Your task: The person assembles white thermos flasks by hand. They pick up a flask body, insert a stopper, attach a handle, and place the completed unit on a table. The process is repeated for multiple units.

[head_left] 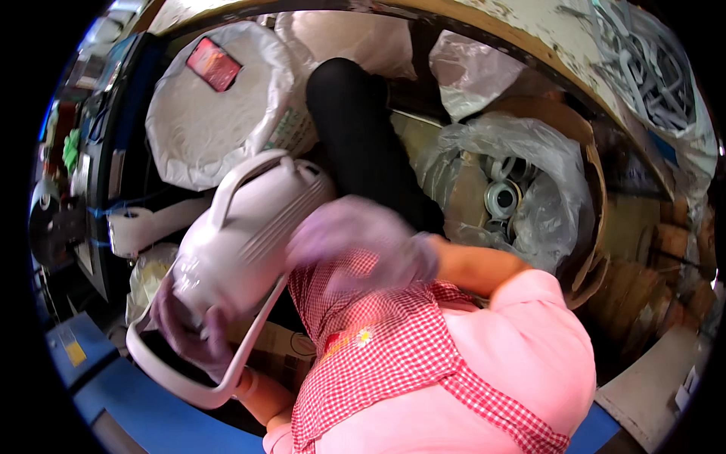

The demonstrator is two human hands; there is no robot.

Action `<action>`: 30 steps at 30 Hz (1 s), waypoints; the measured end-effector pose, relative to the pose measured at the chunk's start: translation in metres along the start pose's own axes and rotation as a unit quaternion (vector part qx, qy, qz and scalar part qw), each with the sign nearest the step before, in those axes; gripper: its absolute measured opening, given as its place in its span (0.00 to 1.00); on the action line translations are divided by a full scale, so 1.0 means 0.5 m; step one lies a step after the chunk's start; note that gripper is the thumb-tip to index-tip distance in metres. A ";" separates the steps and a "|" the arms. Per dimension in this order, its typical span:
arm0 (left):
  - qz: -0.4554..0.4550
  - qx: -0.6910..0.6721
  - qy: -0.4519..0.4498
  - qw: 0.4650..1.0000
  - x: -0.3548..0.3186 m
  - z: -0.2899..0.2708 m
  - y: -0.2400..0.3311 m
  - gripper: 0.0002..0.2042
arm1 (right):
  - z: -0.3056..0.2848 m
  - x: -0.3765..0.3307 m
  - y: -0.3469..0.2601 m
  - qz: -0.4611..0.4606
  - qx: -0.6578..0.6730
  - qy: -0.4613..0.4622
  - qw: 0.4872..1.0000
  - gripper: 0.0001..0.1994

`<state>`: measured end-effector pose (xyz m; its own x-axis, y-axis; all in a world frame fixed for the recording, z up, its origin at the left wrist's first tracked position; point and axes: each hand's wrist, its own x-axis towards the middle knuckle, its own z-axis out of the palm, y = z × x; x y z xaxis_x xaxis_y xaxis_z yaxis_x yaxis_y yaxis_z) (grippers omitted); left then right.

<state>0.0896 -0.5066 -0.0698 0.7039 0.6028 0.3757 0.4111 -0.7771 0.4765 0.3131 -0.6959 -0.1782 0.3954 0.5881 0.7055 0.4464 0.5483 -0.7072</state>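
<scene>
A pale lilac vacuum jug (257, 216) lies tilted across my lap, with a side handle on its upper side. Its long carrying handle (181, 390) loops out at the lower left. My left hand (193, 329), in a purple glove, grips the jug's lower-left end, thumb and fingers on either side. Beside the jug's ribbed wall is my gloved right hand (363, 242), smeared by motion. Whether it touches the jug or holds anything cannot be made out.
A bin lined with white plastic (170, 144) stands at the far left, a phone (215, 64) on top. To the right, a plastic-lined box (586, 189) contains several round white-and-grey parts (502, 199). Grey strips (650, 68) hang at the upper right; a white roll (128, 231) is at left.
</scene>
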 end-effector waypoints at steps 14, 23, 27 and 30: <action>-0.196 -0.267 0.036 0.943 -0.020 0.099 -0.105 0.24 | -0.689 -0.781 0.315 0.727 -0.495 0.040 0.474 0.36; -0.172 -0.253 0.051 0.951 -0.083 0.067 -0.118 0.29 | -0.615 -0.769 0.209 0.684 -0.383 0.270 0.560 0.30; -0.156 -0.237 0.080 0.956 -0.126 0.093 -0.208 0.30 | -0.580 -0.635 0.008 0.623 -0.004 0.367 0.691 0.22; -0.148 -0.234 0.036 0.960 -0.130 0.119 -0.223 0.28 | -0.463 -0.440 -0.066 0.485 -0.018 0.368 0.794 0.23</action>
<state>0.0326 -0.4698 -0.1947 0.5482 0.8084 0.2143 0.2697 -0.4134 0.8697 0.3975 -0.9810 -0.2994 0.9228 0.2097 -0.3233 -0.3355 0.0247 -0.9417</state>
